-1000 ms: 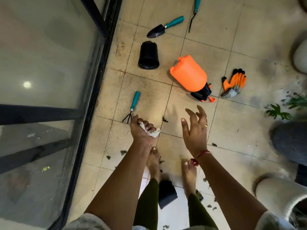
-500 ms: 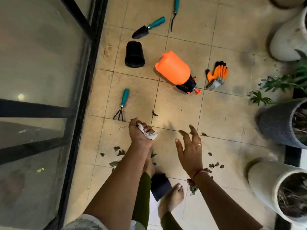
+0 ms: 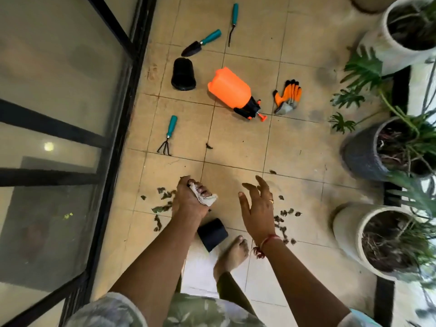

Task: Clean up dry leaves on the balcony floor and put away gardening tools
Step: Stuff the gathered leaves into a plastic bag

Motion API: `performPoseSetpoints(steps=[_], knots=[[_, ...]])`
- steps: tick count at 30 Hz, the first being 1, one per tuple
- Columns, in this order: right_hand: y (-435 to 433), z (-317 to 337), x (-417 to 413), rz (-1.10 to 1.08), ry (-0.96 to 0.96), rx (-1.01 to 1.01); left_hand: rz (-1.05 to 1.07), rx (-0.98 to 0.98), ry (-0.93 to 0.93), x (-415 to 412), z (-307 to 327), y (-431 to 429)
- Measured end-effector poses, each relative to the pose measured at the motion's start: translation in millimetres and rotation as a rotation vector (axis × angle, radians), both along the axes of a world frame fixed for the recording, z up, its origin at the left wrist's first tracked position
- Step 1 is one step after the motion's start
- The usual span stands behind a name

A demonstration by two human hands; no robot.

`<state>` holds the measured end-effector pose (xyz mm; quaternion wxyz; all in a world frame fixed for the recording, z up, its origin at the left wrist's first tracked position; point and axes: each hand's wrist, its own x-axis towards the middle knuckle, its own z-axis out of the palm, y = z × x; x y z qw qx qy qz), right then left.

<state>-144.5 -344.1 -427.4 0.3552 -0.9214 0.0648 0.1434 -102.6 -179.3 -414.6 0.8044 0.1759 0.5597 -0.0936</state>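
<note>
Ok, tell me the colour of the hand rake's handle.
Teal, on the hand rake lying near the glass door; the head view shows it clearly.

Bright orange sprayer [image 3: 230, 88] with a black pump head, orange-and-grey gloves [image 3: 287, 96], teal handles on the trowel [image 3: 201, 42] and hand rake [image 3: 168, 134]. Beige floor tiles [image 3: 238, 142], brownish-green dry leaves [image 3: 162, 204], black pot [image 3: 183, 74], white cloth [image 3: 204, 197].

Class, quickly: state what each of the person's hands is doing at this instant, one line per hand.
Left hand: closed around a crumpled white cloth.
Right hand: open, fingers spread, holding nothing.
</note>
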Motion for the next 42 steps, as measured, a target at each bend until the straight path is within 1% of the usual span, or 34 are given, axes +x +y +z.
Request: performPoseSetpoints(steps=[5, 13, 15, 20, 25, 28, 30, 38, 40, 42], knots=[[-13, -17, -15, 0.05, 0.048, -0.06, 0.036, 0.032, -0.003, -25, -14, 7], [-25, -52, -70, 0.032, 0.2, -0.163, 0.008, 0.058, 0.037, -37, -40, 44], [-18, -56, -77, 0.033, 0.222, -0.176, 0.011, 0.044, 0.029, -39, -45, 57], [25, -56, -81, 0.068, 0.256, -0.132, -0.005, -0.013, -0.011, -56, -55, 104], [76, -78, -38, 0.08, 0.204, -0.087, 0.051, -0.042, -0.06, -61, -77, 151], [98, -121, -2, 0.104, 0.184, -0.072, 0.079, -0.039, -0.092, -61, -105, 169], [106, -154, 25, 0.171, 0.155, -0.086, 0.083, -0.031, -0.097, -62, -134, 176], [133, -320, 130, 0.524, 0.034, -0.257, 0.09, -0.027, -0.048, -70, -302, 193], [135, -358, 153, 0.56, 0.045, -0.311, 0.115, -0.035, -0.049, -68, -336, 201], [138, -392, 171, 0.548, 0.059, -0.358, 0.124, -0.039, -0.077, -63, -365, 213]])
